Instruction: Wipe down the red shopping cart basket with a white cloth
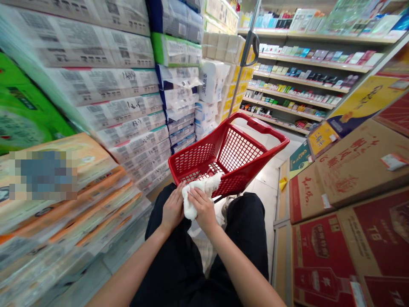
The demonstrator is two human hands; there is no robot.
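A red plastic shopping basket (244, 149) with lattice walls stands tilted in front of my knees, its looped handle to the upper right. My right hand (203, 208) holds a fluffy white cloth (212, 183) against the basket's near rim, with fingers bent over it. Part of the cloth bunches below that hand. My left hand (174, 207) lies beside the cloth at the basket's near left corner. Its fingers are stretched out and close together, and the fingertips touch the rim area. What lies under the left palm is hidden.
Stacked plastic-wrapped paper packs (128, 81) rise on the left, with orange packs (96, 187) nearer me. Cardboard cartons (345, 166) line the right side. Shelves of small boxes (313, 55) stand behind. A thin pole (238, 85) rises behind the basket from the tiled floor (263, 189).
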